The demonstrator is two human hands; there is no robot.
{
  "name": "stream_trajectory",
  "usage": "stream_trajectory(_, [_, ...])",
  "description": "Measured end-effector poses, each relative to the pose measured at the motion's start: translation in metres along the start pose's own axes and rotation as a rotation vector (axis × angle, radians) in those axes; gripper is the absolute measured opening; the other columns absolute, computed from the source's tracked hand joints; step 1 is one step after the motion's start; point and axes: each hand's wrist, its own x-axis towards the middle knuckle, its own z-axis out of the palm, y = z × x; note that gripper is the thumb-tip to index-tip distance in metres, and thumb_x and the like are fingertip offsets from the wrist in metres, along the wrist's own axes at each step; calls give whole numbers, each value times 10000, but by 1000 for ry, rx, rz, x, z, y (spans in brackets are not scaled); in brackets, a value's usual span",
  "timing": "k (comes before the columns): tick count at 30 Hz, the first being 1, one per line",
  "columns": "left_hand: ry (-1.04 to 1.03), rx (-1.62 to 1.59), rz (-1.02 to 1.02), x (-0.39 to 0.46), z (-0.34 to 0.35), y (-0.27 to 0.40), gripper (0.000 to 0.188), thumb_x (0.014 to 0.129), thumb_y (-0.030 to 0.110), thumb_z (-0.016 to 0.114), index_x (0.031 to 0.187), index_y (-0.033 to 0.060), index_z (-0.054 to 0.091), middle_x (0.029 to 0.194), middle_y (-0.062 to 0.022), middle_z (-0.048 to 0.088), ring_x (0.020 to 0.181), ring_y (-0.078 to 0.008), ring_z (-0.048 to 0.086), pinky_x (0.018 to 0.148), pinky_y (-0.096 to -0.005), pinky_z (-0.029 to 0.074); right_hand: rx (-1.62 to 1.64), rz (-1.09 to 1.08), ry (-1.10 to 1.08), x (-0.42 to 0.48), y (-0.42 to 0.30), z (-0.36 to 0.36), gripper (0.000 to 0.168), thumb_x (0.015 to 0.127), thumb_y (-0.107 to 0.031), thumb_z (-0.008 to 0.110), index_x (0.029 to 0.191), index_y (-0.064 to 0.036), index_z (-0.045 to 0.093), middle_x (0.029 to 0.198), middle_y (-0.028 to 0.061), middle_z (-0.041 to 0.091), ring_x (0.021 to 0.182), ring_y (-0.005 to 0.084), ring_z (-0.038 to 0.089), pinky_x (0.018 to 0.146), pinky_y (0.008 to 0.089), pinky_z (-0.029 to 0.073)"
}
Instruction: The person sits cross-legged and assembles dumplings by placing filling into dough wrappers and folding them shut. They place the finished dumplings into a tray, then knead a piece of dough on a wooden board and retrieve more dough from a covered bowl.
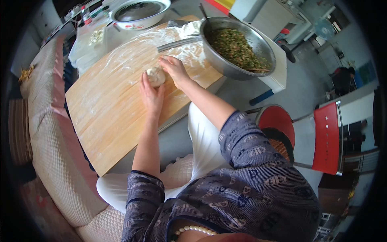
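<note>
A rounded, pale lump of dough (156,76) lies near the middle of the floured wooden board (105,121). My left hand (151,94) cups its near left side, thumb and fingers around it. At the dough's upper right is my right hand (174,70), its fingertips pinched together close to the dough's edge; whether they hold a bit of it cannot be told. Beyond the hands, a metal cleaver or knife (178,44) lies on the flour. To the right stands a big steel bowl (208,62) of chopped green and brown filling (237,48), a utensil handle leaning out of it.
An enamel basin (136,25) with a glass lid stands beyond the board. Left of it are a plastic bag (87,51) and a bottle (86,18). A quilted sofa (51,136) borders the left side; a red chair (326,137) and a red stool (276,121) stand at right. A person (343,80) is far off.
</note>
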Motion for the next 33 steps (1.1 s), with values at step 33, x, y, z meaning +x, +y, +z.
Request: stream_trajectory(33, [-454, 43, -20, 60, -40, 2, 605, 779, 126, 699, 1328, 15, 472, 1321, -179, 462, 1206, -377, 444, 1012, -437, 407, 588, 512, 587, -85, -104, -177, 662, 904, -357, 513, 1257, 177, 342, 1260, 342, 454, 1207, 423, 491, 1056, 475, 435])
